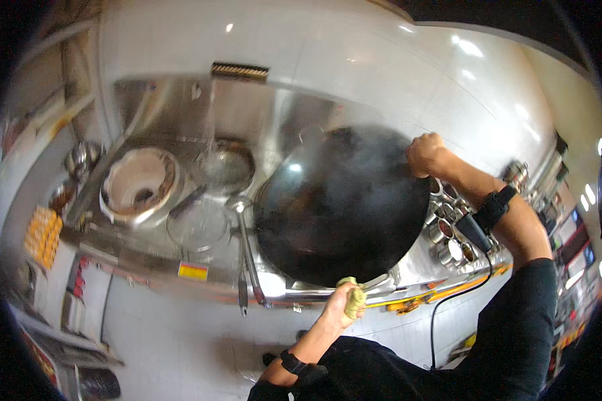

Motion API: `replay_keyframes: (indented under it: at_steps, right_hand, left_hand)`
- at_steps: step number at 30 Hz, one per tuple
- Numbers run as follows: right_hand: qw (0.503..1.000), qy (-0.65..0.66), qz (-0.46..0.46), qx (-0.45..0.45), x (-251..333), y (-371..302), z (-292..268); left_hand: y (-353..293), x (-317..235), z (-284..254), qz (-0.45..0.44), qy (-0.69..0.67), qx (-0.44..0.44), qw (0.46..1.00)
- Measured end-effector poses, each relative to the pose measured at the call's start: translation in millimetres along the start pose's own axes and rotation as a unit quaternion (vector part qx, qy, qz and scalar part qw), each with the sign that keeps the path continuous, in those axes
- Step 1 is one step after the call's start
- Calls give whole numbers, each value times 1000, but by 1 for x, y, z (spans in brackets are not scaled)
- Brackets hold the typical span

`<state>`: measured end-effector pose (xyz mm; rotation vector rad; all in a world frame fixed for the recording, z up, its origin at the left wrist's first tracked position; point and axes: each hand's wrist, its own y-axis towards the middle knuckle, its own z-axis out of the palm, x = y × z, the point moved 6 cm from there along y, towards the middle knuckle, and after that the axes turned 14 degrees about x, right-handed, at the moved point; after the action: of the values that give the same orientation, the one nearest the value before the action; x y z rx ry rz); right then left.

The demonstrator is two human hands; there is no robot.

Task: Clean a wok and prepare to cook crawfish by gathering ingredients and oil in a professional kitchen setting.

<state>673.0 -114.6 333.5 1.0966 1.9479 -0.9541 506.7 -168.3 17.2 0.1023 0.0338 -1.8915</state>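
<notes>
A large black wok (341, 207) sits on the steel range, with pale steam or smoke over its bowl. My left hand (338, 309) is closed around a yellow-green cloth (354, 299) at the wok's near rim. Whether a handle lies under the cloth is hidden. At the far right rim of the wok, my right hand (427, 154) is closed in a fist; what it holds, if anything, does not show. Left of the wok lie a long-handled ladle (242, 220) and a round wire strainer (197, 224).
An open round burner (140, 184) is at the left of the range, and a dark pan (226, 167) stands under a stream of water. Several metal seasoning cups (441, 230) line the right side. Egg trays (43, 234) are at far left. A black cable (438, 307) hangs by my right arm.
</notes>
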Motion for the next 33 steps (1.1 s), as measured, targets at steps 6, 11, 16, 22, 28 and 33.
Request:
replay_keyframes:
  at_steps: [6, 11, 16, 22, 28, 33]
  right_hand:
    - [865, 477, -69, -136, -28, -13, 157]
    - [647, 705, -22, -289, 32, -67, 272]
    - [531, 778, 146, -303, 83, -102, 355]
    - [476, 815, 136, -301, 90, -108, 393]
    - [502, 802, 84, -314, 116, -75, 399]
    - [510, 837, 8, -200, 196, -24, 433]
  left_hand:
    - [5, -71, -21, 115, 148, -158, 970]
    - [-23, -98, -84, 139, 292, -244, 914]
    - [-35, -104, -75, 131, 281, -220, 925]
    - [-36, -121, -37, 57, 198, -212, 955]
    - [-22, -106, -4, 145, 207, -300, 920]
    - [-11, -148, -48, 148, 273, -376, 873]
